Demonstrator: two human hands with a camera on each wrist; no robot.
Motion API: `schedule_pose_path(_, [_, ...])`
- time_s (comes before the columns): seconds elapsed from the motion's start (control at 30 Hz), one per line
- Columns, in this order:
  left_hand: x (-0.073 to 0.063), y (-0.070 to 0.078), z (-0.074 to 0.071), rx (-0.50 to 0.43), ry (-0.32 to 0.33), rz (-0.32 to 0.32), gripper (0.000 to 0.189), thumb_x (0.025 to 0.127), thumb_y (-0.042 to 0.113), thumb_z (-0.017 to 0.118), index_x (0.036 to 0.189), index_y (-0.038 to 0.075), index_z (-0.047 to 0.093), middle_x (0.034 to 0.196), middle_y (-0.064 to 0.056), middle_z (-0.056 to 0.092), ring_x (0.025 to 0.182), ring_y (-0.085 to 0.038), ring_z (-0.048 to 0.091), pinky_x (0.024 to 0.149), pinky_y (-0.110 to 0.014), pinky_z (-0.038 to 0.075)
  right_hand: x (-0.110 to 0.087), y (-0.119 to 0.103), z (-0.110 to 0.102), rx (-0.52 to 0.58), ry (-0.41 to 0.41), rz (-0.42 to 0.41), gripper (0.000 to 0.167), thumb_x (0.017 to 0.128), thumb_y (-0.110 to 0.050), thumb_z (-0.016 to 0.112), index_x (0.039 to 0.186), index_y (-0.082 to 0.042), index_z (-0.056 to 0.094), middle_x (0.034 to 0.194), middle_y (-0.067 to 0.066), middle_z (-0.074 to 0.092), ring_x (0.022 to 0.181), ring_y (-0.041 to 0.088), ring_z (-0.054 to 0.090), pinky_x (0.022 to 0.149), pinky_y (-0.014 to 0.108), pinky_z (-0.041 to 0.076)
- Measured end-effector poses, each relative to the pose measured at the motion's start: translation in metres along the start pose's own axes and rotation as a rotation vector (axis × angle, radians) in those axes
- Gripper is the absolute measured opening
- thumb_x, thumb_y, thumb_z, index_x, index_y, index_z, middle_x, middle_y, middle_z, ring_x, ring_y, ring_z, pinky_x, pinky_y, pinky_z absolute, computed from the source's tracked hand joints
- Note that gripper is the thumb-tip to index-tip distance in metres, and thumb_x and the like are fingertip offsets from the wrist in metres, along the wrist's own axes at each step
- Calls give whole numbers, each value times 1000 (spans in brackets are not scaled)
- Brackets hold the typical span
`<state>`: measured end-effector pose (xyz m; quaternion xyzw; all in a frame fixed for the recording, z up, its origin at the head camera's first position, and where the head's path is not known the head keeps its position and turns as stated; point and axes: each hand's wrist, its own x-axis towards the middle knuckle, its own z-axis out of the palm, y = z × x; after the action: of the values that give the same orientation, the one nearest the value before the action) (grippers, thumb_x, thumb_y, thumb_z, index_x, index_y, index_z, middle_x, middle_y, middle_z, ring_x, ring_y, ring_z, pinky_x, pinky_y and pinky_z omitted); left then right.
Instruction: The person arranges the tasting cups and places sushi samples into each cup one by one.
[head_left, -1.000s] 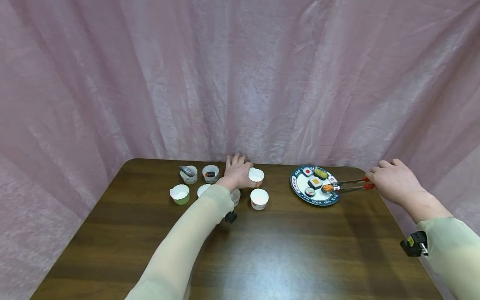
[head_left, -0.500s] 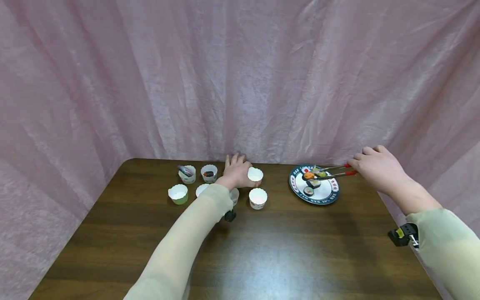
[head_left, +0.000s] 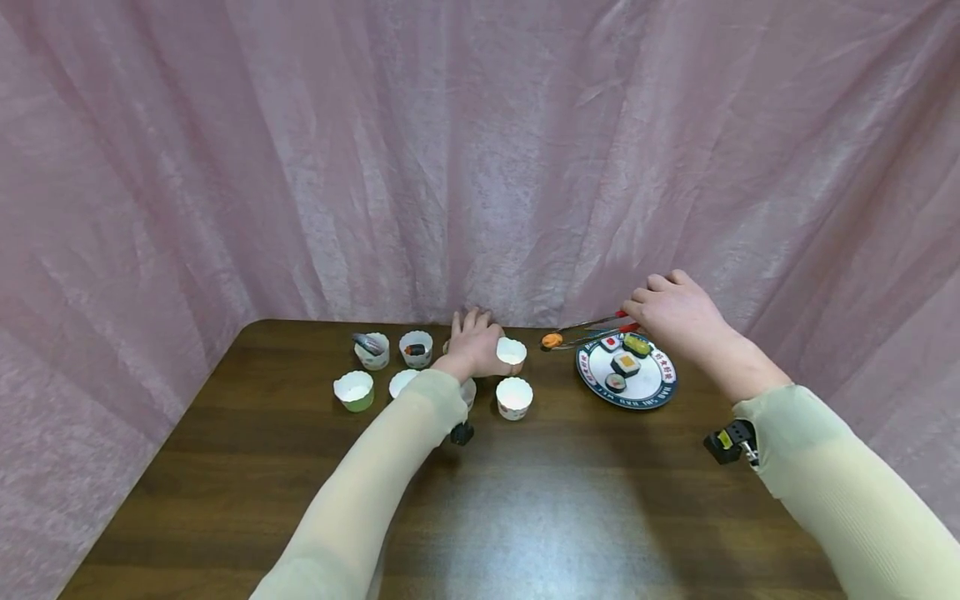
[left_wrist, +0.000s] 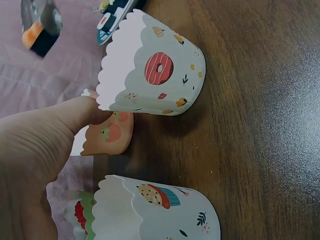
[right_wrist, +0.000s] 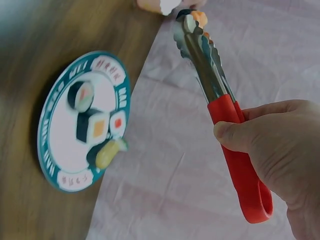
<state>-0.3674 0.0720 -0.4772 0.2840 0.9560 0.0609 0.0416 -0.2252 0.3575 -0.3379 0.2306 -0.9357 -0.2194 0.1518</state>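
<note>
My right hand [head_left: 675, 321] grips red-handled metal tongs [right_wrist: 225, 110]. Their tips pinch a toy sushi piece [head_left: 552, 340] with an orange top and dark wrap, held in the air between the plate and the cups. My left hand [head_left: 474, 346] reaches among the paper cups, fingers spread towards the curtain. Its thumb touches a peach cup with strawberries [left_wrist: 112, 132]. A white cup with a doughnut print [left_wrist: 160, 70] and another with a cupcake print [left_wrist: 180, 212] stand nearer. Behind the hand a green-edged cup [left_wrist: 87, 215] is mostly hidden.
A round blue-rimmed plate [head_left: 660, 398] at the right bears several toy sushi pieces. At the left, one cup [head_left: 378, 360] holds a grey fish-like piece and another [head_left: 417, 360] a dark-and-orange piece. A green cup [head_left: 358, 400] stands in front. A pink curtain [head_left: 480, 167] hangs behind the table.
My right hand has moved left with the tongs, carrying the orange-topped sushi piece from the plate's right side across it and past its left edge. My left hand has stayed in place.
</note>
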Motion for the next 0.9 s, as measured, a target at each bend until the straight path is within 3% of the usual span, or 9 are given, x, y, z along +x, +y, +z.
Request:
schedule_pose_path(0.23, [-2,1,0,-3,11,3,66,84,71,67,129,23,64,165,-13,27,155,-36,10,120,-64,4,28,-15,3,-24,69,-57,19,84,-5,82,100,-11,76,90,3,69,85,28,54,80,45,42])
schedule_pose_path(0.53, [8,-1,10,-59,-27,-9,68,82,70,70,128,20,64,167,-13,22,156,-37,2,119,-63,-6,59,-30,13,-86,108,-105,13,85,-2,77,88,-14,74,79,0,62,79,24,50,74,40,37])
schedule_pose_path(0.67, [9,-1,12,-72,-39,-16,68,82,69,71,130,22,63,167,-11,23,156,-35,2,119,-63,-7,68,-37,10,-115,96,-116,11,84,-7,79,84,-17,74,78,-2,63,80,23,51,73,38,36])
schedule_pose_path(0.9, [1,3,5,-47,-13,-16,66,83,69,70,130,23,63,166,-11,26,155,-35,6,120,-63,-1,81,-48,8,-161,89,-146,17,88,-8,74,75,-19,73,76,-4,64,82,23,52,74,38,37])
